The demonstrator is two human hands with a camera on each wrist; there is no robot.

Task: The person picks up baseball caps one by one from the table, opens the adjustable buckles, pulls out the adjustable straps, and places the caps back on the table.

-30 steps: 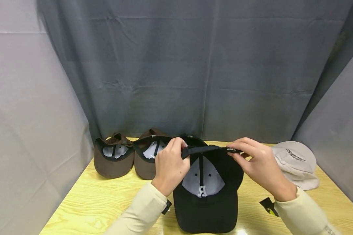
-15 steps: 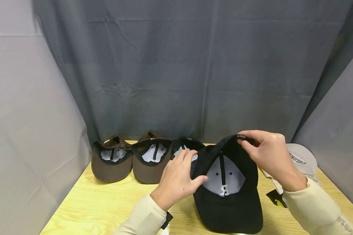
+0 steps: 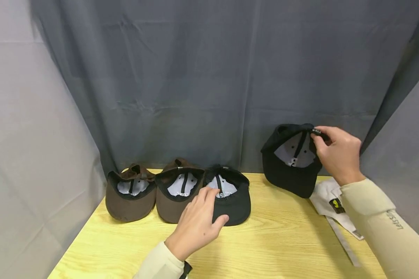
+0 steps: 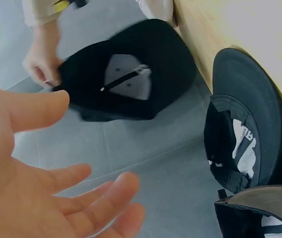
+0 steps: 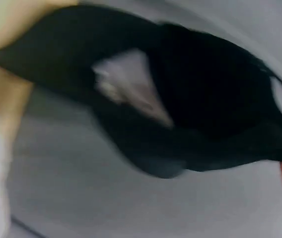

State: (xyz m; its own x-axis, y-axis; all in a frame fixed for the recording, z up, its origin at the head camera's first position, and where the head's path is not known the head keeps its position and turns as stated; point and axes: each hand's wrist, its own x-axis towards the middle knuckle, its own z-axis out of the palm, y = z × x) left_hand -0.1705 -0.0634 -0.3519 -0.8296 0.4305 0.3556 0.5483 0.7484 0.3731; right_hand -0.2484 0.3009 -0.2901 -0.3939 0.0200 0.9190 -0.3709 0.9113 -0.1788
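My right hand (image 3: 340,153) pinches the back strap of a black baseball cap (image 3: 293,184), which hangs in the air at the right with its pale inner lining facing me. In the right wrist view the same cap (image 5: 220,89) is blurred. My left hand (image 3: 197,223) is empty, fingers spread, low over the table before a second black cap (image 3: 235,211). That second cap sits with its brim toward me, beside a brown cap (image 3: 171,205). Under my right forearm lies a light cap (image 3: 329,197), partly hidden, its strap (image 3: 342,240) stretched toward me.
Another brown cap (image 3: 129,205) ends the row at the left. The caps rest on a pale wooden table (image 3: 265,248). A grey curtain (image 3: 181,85) rises behind it, with light cloth walls (image 3: 31,155) on both sides.
My right hand has lifted the black cap up, back and to the right. My left hand has let go of it and drawn slightly left. More of the light cap's strap now shows.
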